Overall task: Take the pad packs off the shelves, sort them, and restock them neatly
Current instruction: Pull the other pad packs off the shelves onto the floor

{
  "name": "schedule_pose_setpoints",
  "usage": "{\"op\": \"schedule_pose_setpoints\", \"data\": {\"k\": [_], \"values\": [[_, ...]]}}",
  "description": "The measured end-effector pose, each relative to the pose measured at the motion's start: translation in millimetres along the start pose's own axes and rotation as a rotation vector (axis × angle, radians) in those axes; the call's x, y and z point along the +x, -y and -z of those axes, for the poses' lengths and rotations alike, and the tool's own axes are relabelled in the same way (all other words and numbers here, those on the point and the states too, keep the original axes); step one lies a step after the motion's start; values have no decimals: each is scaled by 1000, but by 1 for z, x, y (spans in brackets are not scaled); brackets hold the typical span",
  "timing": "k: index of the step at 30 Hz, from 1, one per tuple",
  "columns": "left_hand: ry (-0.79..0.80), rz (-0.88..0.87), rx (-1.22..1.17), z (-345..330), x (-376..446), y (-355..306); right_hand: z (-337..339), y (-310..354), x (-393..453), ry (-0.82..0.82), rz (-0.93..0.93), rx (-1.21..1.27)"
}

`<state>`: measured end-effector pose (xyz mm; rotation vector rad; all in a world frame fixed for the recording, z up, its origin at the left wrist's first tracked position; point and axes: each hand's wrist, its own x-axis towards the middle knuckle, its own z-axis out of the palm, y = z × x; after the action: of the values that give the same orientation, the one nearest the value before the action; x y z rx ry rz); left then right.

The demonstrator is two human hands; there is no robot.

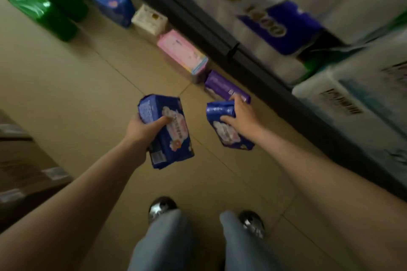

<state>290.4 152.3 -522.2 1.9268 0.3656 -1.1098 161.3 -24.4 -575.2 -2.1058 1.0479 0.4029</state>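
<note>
My left hand (pixel 143 128) grips a dark blue pad pack (pixel 174 138) above the floor, thumb across its front. My right hand (pixel 241 116) holds a second dark blue pad pack (pixel 229 136) from above, close to the shelf base. Just beyond the right hand a purple pad pack (pixel 222 86) lies on the floor. Further along the shelf foot sit a pink pack (pixel 182 53), a white pack (pixel 149 18) and a larger blue pack (pixel 110 2). The picture is blurred.
A dark shelf unit (pixel 220 35) runs along the right, loaded with white tissue and paper packs (pixel 363 99). Green packs (pixel 41 0) are stacked at the far left. Cardboard boxes (pixel 24 160) stand at the left edge. My legs and shiny shoes (pixel 161 208) are on the tan tile floor.
</note>
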Motion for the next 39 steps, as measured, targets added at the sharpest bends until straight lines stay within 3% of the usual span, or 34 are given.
{"op": "schedule_pose_setpoints", "data": {"k": [5, 8, 11, 16, 19, 21, 22, 24, 26, 29, 34, 36, 39], "values": [[20, 30, 50, -9, 51, 50, -62, -38, 59, 54, -61, -248], [18, 17, 219, -19, 69, 73, -73, -88, 56, 16, -245, -363], [54, -48, 409, -39, 83, 77, -57, -129, 53, -130, -422, -323], [215, -252, 691, -86, 99, 68, -49, -153, 72, -197, -358, -124], [258, -386, 883, -110, 101, 61, -45, -168, 54, -291, -308, -185], [305, -433, 982, -125, 98, 58, -37, -173, 31, -358, -292, 20], [339, -443, 1050, -133, 95, 56, -31, -170, 18, -308, -282, 263], [451, -478, 1253, -150, 85, 51, -21, -157, -9, -40, -219, 668], [593, -538, 1431, -168, 70, 46, -21, -144, -32, 207, -36, 565], [712, -587, 1401, -189, 52, 47, -34, -154, -42, 186, 22, 463], [297, -532, 952, -190, 60, 46, -37, -185, -48, -23, -175, 600], [229, -426, 867, -186, 67, 43, -39, -195, -51, -150, -158, 565], [197, -403, 928, -181, 71, 50, -52, -203, -45, -285, -102, 317]]}}
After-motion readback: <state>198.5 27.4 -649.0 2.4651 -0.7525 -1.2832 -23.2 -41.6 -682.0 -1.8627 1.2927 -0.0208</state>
